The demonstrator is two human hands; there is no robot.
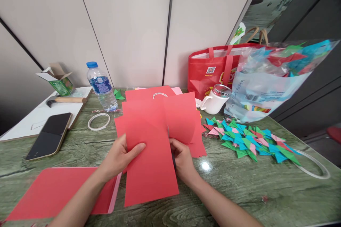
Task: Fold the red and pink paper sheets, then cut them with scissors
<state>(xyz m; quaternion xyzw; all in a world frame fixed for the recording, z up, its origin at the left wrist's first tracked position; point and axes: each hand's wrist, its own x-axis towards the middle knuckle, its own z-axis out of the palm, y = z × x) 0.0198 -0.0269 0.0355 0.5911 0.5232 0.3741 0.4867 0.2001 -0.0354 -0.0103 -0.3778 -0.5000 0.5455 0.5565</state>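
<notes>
My left hand (pixel 119 156) pinches the left edge of a red paper sheet (pixel 149 165) held up over the table, thumb on top. At the sheet's right side my right hand (pixel 183 159) is closed on a dark-handled tool that looks like scissors (pixel 173 159). A thin blade runs up along a split in the paper. To the right of the blade, the other part of the red paper (pixel 181 120) curls upward. More red sheets (pixel 146 94) lie flat behind it.
A stack of red paper (pixel 58 188) lies front left, with a phone (pixel 49 134), tape ring (pixel 98 121) and water bottle (pixel 102 87) behind it. Right of my hands are folded coloured paper triangles (pixel 253 140), a white mug (pixel 215 101), a red bag (pixel 210 71) and a plastic paper bag (pixel 266 88).
</notes>
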